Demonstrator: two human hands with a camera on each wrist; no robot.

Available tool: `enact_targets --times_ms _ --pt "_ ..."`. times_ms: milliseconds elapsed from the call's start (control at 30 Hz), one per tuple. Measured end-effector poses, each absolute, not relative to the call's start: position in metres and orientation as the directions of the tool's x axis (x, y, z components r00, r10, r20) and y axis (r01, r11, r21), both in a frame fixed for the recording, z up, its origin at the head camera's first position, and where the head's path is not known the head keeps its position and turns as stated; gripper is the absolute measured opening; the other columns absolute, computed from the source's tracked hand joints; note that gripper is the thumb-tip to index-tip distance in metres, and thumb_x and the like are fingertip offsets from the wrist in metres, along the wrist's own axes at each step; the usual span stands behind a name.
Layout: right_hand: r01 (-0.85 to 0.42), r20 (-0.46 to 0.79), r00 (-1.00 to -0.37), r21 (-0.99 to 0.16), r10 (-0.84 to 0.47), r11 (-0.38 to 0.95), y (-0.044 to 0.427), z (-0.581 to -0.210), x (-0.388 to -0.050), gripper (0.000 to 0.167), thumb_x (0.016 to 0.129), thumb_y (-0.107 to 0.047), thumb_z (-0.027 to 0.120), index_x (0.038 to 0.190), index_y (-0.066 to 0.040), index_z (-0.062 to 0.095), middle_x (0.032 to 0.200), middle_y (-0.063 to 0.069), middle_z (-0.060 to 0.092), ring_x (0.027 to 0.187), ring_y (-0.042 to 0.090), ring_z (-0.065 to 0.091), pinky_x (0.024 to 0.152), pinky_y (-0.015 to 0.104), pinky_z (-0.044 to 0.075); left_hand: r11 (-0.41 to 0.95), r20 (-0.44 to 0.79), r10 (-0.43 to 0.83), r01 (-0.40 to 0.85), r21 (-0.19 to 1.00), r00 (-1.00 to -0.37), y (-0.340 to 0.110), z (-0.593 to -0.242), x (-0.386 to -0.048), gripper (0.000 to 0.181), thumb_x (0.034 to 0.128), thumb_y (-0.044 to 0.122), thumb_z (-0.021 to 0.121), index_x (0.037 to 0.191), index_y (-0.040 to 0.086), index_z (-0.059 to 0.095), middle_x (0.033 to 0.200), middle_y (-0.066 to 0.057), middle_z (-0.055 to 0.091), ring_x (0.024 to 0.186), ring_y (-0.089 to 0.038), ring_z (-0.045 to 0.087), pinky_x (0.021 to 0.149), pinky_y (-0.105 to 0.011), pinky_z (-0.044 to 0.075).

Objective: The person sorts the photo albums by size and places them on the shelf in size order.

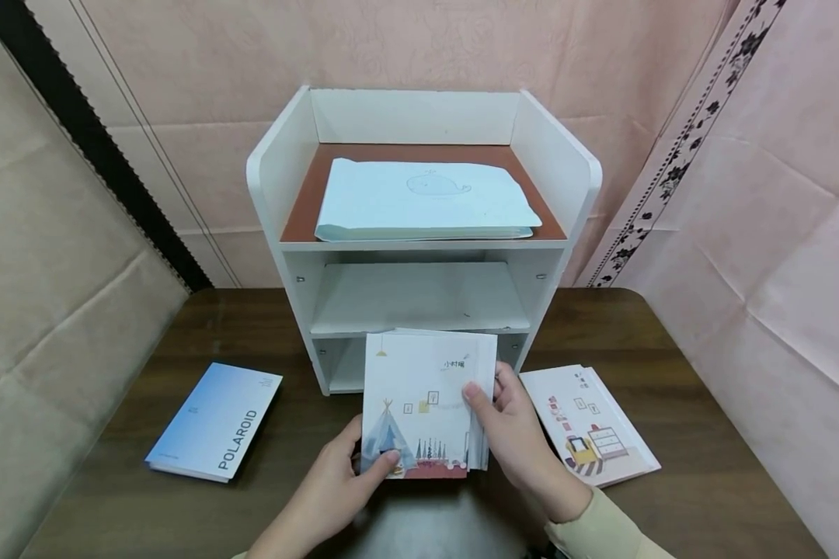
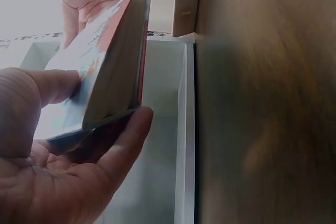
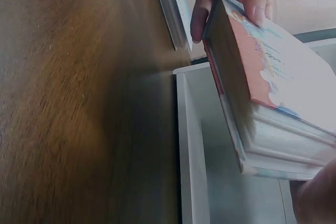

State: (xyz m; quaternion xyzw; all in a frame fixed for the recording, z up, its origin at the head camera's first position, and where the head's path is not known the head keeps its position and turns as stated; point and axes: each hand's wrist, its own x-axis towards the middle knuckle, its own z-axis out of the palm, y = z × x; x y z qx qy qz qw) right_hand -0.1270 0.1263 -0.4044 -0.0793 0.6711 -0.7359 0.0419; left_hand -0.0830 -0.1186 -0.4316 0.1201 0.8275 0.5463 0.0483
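Observation:
Both hands hold a small white book (image 1: pixel 426 404) with a tent picture and a red lower edge, upright in front of the white shelf unit (image 1: pixel 419 247). The left hand (image 1: pixel 332 481) pinches its lower left corner, thumb on the cover; in the left wrist view, the left hand's (image 2: pixel 68 145) fingers lie beneath the book (image 2: pixel 115 72). At the right edge the right hand (image 1: pixel 524 442) grips it, thumb on the front. The right wrist view shows thick pages of the book (image 3: pixel 283 129) and only part of the right hand (image 3: pixel 315 198).
A blue book (image 1: pixel 213 423) marked POLAROID lies on the table at left. Another white book (image 1: pixel 587 427) lies at right, beside the right forearm. On the unit's brown top rests a pale blue folded item (image 1: pixel 426 198) with a whale drawing. Curtains surround the table (image 1: pixel 308 411).

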Motion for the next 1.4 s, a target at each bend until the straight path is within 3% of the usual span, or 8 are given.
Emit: enact_targets --times_ms 233,400,600,667,800,967,1067,1400 --pt "-0.055 0.075 -0.985 -0.99 -0.156 -0.132 0.125 -0.402 -0.13 0.041 0.1 -0.018 0.054 0.138 -0.02 0.039 0.13 0.006 0.06 0.105 0.03 0.064 0.08 0.043 0.055 0.359 0.068 0.207 0.14 0.923 -0.976 -0.112 -0.426 -0.085 0.049 0.0914 0.036 0.068 0.13 0.014 0.048 0.109 -0.004 0.065 0.089 -0.011 0.064 0.072 -0.025 0.054" --pt "-0.076 0.102 -0.976 -0.987 -0.192 -0.141 0.125 -0.4 -0.131 0.045 0.102 -0.021 0.051 0.143 -0.02 0.033 0.135 0.007 0.055 0.11 0.03 0.061 0.082 0.042 0.054 0.247 0.082 0.093 0.103 0.963 -0.992 -0.109 -0.424 -0.084 0.044 0.0885 0.022 0.073 0.128 0.018 0.054 0.105 -0.003 0.067 0.086 -0.015 0.065 0.069 -0.028 0.055" --pt "-0.041 0.058 -0.972 -0.996 -0.228 -0.077 0.123 -0.397 -0.13 0.054 0.101 -0.019 0.053 0.146 -0.029 0.025 0.13 0.008 0.058 0.104 0.03 0.065 0.078 0.044 0.056 0.126 0.123 0.034 0.127 0.984 -0.992 -0.108 -0.422 -0.084 0.046 0.0886 0.014 0.072 0.13 0.018 0.053 0.107 -0.004 0.068 0.088 -0.017 0.066 0.07 -0.03 0.056" --pt "-0.03 0.041 -0.965 -0.999 -0.26 -0.045 0.123 -0.398 -0.129 0.057 0.1 -0.017 0.054 0.146 -0.031 0.023 0.128 0.01 0.059 0.102 0.029 0.065 0.076 0.044 0.056 0.091 0.151 0.02 0.153 0.984 -0.988 -0.109 -0.423 -0.085 0.045 0.0888 0.014 0.072 0.129 0.017 0.053 0.107 -0.004 0.068 0.09 -0.019 0.066 0.071 -0.03 0.056" --pt "-0.024 0.026 -0.941 -1.0 -0.337 -0.012 0.119 -0.402 -0.126 0.06 0.098 -0.015 0.057 0.146 -0.023 0.022 0.126 0.016 0.057 0.101 0.029 0.065 0.076 0.044 0.056 0.052 0.186 -0.03 0.184 0.982 -0.982 -0.113 -0.423 -0.087 0.043 0.0894 0.018 0.071 0.128 0.015 0.053 0.106 -0.006 0.069 0.091 -0.02 0.068 0.072 -0.031 0.056" --pt "0.044 -0.022 -0.916 -0.998 -0.402 -0.044 0.112 -0.406 -0.124 0.061 0.096 -0.011 0.061 0.144 -0.013 0.023 0.118 0.023 0.057 0.09 0.034 0.067 0.071 0.052 0.055 0.037 0.132 -0.102 0.129 0.991 -0.986 -0.118 -0.418 -0.091 0.044 0.0904 0.025 0.07 0.13 0.015 0.051 0.11 -0.009 0.068 0.094 -0.02 0.067 0.074 -0.031 0.056" --pt "0.066 -0.039 -0.907 -0.997 -0.419 -0.05 0.109 -0.406 -0.124 0.062 0.094 -0.009 0.063 0.142 -0.011 0.024 0.114 0.023 0.059 0.087 0.036 0.067 0.073 0.051 0.055 0.007 0.108 -0.131 0.108 0.994 -0.986 -0.119 -0.417 -0.093 0.045 0.0908 0.027 0.069 0.13 0.015 0.051 0.112 -0.011 0.067 0.094 -0.021 0.067 0.074 -0.032 0.057" --pt "0.009 0.002 -0.912 -1.0 -0.411 -0.025 0.106 -0.405 -0.121 0.079 0.085 -0.008 0.075 0.143 -0.012 0.023 0.124 0.018 0.058 0.1 0.028 0.064 0.08 0.039 0.055 -0.022 0.081 -0.147 0.086 0.996 -0.986 -0.121 -0.416 -0.095 0.046 0.0904 0.032 0.069 0.13 0.017 0.051 0.112 -0.008 0.067 0.092 -0.022 0.067 0.074 -0.034 0.057"
